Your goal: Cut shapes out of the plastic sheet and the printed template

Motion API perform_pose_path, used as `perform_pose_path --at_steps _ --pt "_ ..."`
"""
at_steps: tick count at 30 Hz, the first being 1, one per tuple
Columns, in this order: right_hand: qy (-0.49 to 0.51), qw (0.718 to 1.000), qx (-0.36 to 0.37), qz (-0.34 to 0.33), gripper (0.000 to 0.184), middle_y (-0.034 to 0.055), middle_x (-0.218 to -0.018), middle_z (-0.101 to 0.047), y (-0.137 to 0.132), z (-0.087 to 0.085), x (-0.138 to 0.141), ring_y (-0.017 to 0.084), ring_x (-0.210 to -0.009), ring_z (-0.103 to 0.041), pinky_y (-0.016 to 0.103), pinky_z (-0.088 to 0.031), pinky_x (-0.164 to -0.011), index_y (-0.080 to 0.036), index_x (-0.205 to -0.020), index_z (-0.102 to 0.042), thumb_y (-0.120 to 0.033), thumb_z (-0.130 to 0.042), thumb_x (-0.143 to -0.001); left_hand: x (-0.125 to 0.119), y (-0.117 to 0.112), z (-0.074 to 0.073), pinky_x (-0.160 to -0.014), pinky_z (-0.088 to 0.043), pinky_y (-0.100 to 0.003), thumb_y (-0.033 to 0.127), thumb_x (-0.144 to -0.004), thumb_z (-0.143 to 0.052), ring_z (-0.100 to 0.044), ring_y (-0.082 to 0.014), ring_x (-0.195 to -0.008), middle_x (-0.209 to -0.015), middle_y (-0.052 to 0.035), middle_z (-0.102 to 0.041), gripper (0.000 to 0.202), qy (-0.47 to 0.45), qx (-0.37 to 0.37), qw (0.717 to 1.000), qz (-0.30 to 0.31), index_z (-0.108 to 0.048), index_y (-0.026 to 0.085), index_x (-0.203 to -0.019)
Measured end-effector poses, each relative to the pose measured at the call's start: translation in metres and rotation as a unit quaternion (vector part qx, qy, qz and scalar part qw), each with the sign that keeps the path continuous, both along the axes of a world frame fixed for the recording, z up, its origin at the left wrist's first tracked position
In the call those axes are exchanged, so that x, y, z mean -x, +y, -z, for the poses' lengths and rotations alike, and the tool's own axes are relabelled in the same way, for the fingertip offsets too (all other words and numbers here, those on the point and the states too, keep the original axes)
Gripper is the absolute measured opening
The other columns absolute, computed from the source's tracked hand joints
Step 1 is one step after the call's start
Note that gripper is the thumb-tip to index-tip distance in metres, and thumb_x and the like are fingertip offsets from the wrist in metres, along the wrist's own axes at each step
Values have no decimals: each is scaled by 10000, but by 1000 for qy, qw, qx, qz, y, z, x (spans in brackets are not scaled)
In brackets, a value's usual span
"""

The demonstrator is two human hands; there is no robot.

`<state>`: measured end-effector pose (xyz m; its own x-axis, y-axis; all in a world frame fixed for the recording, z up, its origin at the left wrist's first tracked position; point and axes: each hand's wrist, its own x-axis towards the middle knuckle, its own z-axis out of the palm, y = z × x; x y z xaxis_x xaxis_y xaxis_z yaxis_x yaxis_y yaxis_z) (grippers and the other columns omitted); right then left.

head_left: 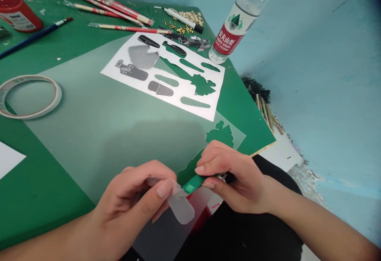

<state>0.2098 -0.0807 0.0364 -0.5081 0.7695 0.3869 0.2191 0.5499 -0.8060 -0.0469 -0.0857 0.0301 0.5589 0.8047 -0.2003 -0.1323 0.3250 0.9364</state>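
My left hand (139, 195) pinches a small translucent plastic cut-out piece (180, 205) between thumb and fingers at the table's near edge. My right hand (230, 177) is closed on a green strip (193, 183) that touches the piece; what the strip belongs to is hidden in the fist. Both hands hover over a large translucent sheet (98, 130) with a shape cut out of it (218, 134). A white printed sheet (166, 74) with several cut-out holes and grey figures lies farther back.
A green table (35, 197) carries a tape roll (29, 96), several wrapped chopsticks (113, 8), a blue paintbrush (35, 34), a red jar (16, 10), a marker (183, 18), small brass pins (178, 28), a plastic water bottle (238, 24). Sticks lie on the floor at right (266, 112).
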Motion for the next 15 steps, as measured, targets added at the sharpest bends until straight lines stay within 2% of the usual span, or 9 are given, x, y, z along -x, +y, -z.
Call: perform_pose_path --at_steps 6,15 --pt "15 999 35 -20 117 80 -907 -747 4 -3 -2 151 -844 -674 277 -587 -742 -152 -1121 -680 -168 -693 -1006 -1 -2 1 -490 -242 -220 498 -1078 -591 -370 -81 -545 -633 24 -506 369 -23 37 999 3 -692 219 -859" --pt "30 999 32 -28 108 96 -911 -751 5 1 -1 159 -849 -678 307 -591 -758 -139 -1103 -690 -200 -701 -1015 -1 -2 2 -541 -291 -225 520 -1086 -566 -411 -91 -563 -617 28 -509 390 -9 14 1000 10 -684 225 -859"
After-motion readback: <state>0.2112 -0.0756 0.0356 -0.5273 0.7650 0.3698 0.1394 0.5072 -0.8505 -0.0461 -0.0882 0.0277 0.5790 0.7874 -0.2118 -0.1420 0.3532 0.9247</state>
